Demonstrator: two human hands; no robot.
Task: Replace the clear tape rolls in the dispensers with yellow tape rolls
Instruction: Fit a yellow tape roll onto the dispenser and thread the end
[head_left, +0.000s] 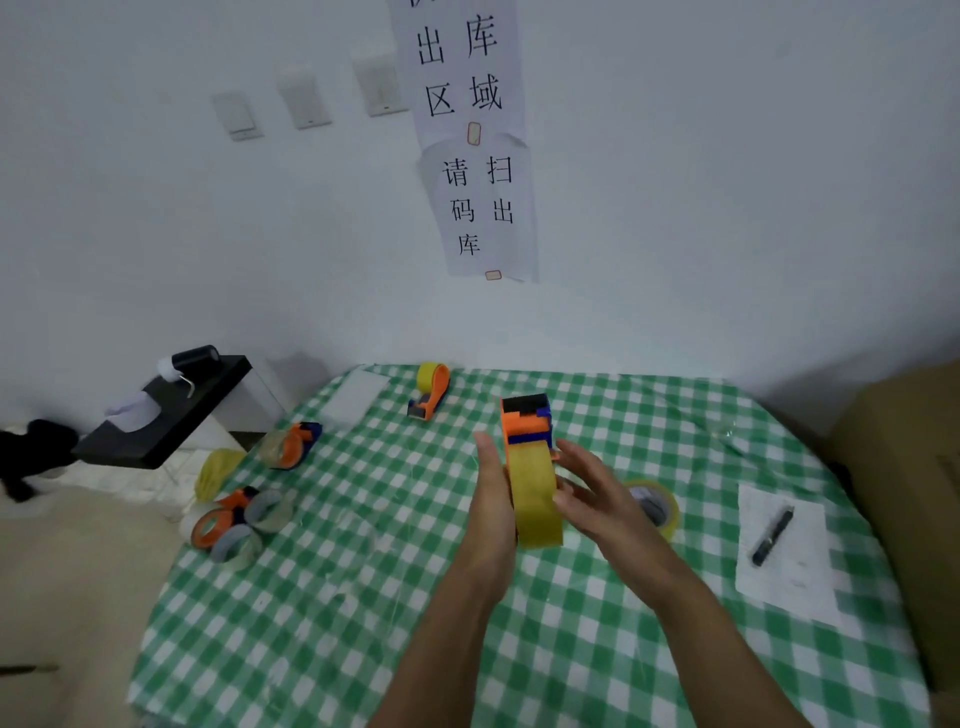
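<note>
A yellow tape roll (535, 499) is held upright above the surface (363, 597), seated in an orange and blue dispenser (525, 423). It is sandwiched between both hands. The left hand (493, 499) is laid flat against its left face, grip spread with fingers straight. The right hand (587, 488) is set against the right face, grip likewise spread, fingers loosely fanned. The roll seems to be being pressed onto the hub. Even pressure is best applied from both sides until it sits flush; whether it is fully home cannot be told. A second yellow roll (671, 512) lies just behind the right hand, and a dispenser with clear tape (291, 444) waits at the left.
</note>
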